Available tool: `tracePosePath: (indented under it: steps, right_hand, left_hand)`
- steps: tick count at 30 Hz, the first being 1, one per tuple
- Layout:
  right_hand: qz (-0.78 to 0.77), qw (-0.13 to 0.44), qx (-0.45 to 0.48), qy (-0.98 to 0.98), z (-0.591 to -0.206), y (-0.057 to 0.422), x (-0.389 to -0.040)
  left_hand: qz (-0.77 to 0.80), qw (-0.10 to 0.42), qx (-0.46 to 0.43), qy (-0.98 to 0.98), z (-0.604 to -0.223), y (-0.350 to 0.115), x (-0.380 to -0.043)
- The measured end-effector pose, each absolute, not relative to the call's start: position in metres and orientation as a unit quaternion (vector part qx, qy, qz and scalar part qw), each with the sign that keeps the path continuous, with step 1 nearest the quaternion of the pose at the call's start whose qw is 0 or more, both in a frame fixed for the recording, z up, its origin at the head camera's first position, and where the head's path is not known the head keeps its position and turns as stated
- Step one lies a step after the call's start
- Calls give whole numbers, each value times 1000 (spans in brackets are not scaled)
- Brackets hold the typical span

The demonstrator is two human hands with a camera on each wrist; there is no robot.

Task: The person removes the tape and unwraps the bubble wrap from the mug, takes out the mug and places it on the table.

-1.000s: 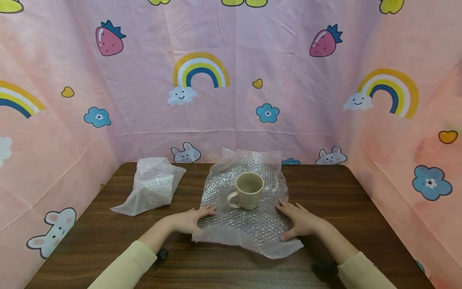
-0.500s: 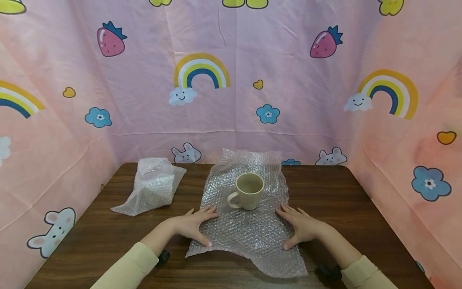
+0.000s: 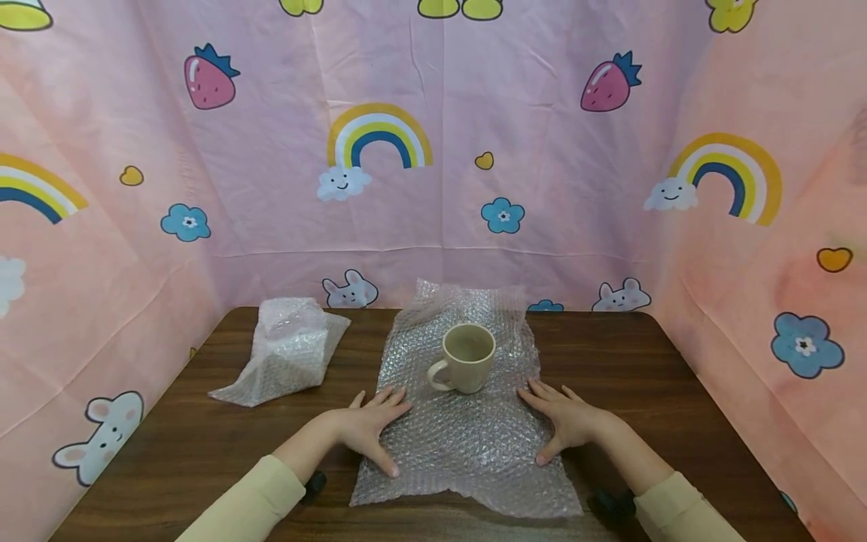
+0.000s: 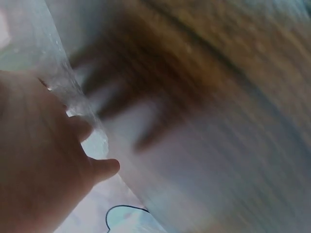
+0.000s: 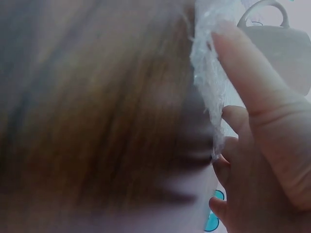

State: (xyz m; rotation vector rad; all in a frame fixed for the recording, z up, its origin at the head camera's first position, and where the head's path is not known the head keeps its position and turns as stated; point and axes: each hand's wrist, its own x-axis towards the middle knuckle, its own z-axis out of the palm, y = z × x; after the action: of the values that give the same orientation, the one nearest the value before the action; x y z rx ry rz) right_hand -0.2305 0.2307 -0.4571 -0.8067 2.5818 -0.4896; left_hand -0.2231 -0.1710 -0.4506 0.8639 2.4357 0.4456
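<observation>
A cream mug (image 3: 467, 360) stands upright on a spread sheet of bubble wrap (image 3: 467, 444), its handle toward the left and front. My left hand (image 3: 369, 425) rests with spread fingers on the sheet's left edge, thumb nearer the front. On the right edge lies my right hand (image 3: 565, 418), fingers likewise spread and touching the wrap. Neither hand touches the mug. In the right wrist view the thumb and fingertips meet the wrap's edge (image 5: 209, 73), with the mug (image 5: 282, 53) behind. The left wrist view shows my left hand (image 4: 43, 150) beside the wrap.
A folded bundle of bubble wrap (image 3: 287, 354) lies at the back left of the dark wooden table (image 3: 630, 361). A printed pink cloth (image 3: 440, 211) hangs behind the table and along both sides. The sheet's far end reaches the table's back edge.
The sheet's near edge, curled up a second ago, now lies flatter and reaches further toward the front. My left thumb has moved forward onto the sheet and the left fingers have spread. The mug stays put.
</observation>
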Motion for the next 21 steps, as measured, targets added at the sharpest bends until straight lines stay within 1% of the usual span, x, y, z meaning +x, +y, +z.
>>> tracePosePath:
  steps: [11, 21]
  right_hand:
    - [-166, 208, -271, 925, -456, 230, -237]
    - [-167, 207, -270, 925, -457, 230, -240]
  left_hand:
    - [131, 239, 303, 913, -453, -163, -215]
    - [124, 232, 298, 917, -459, -162, -211]
